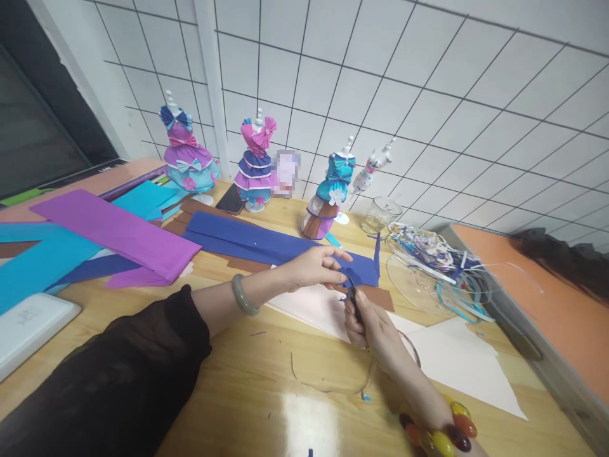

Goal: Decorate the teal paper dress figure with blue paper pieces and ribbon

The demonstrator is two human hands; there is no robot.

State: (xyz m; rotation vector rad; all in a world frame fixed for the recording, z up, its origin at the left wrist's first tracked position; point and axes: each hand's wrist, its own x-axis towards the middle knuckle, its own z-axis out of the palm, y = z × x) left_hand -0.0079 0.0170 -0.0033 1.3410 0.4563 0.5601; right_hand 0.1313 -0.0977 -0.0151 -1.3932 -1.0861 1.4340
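Note:
My left hand [316,266] reaches in from the left, its fingertips closed on a small dark blue piece [349,275] of paper-like material. Some of its fingers stretch past the piece. My right hand [375,327] grips dark-handled scissors [353,298], whose blades point up at the small piece and partly overlap it. Just behind my hands, a long folded dark blue sheet [257,240] lies on the table. Beneath them is a white sheet [451,349], with brown material [378,297] at its upper edge.
Small dress forms wearing paper-like dresses [190,152] stand along the tiled wall. Purple [118,235] and turquoise sheets [52,260] lie left, near a white box-like object [33,330]. A glass bowl [380,214] and tangled strips [428,254] are right. Loose thread [328,390] lies in front.

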